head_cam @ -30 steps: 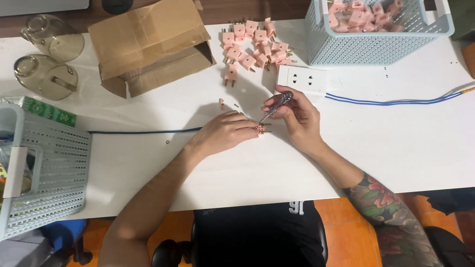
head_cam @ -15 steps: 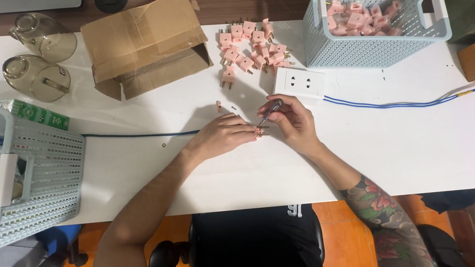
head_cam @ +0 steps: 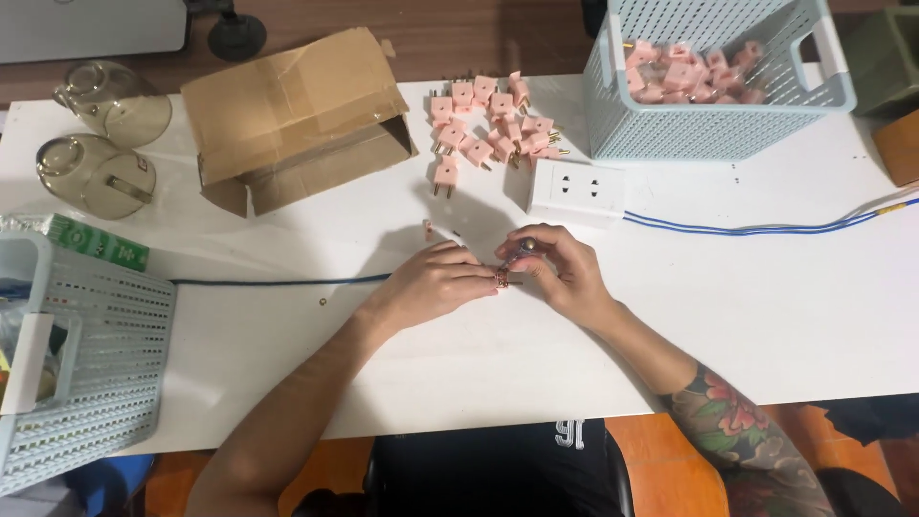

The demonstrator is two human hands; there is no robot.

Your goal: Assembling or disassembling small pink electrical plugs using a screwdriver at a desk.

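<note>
My left hand and my right hand meet at the middle of the white table. The left hand pinches a small pink plug part at its fingertips. My right hand grips a small screwdriver with its tip down at that part. A blue cable runs from the left under my left hand. A small pink piece lies just beyond my left hand. A pile of pink plugs lies farther back.
A white socket block with a blue wire lies behind my right hand. A light blue basket of pink plugs stands at the back right, a cardboard box at the back left, two glass jars and another basket at the left.
The view has shifted slightly. Both hands stay together at the same spot, with the screwdriver tilted a little lower toward the part.
</note>
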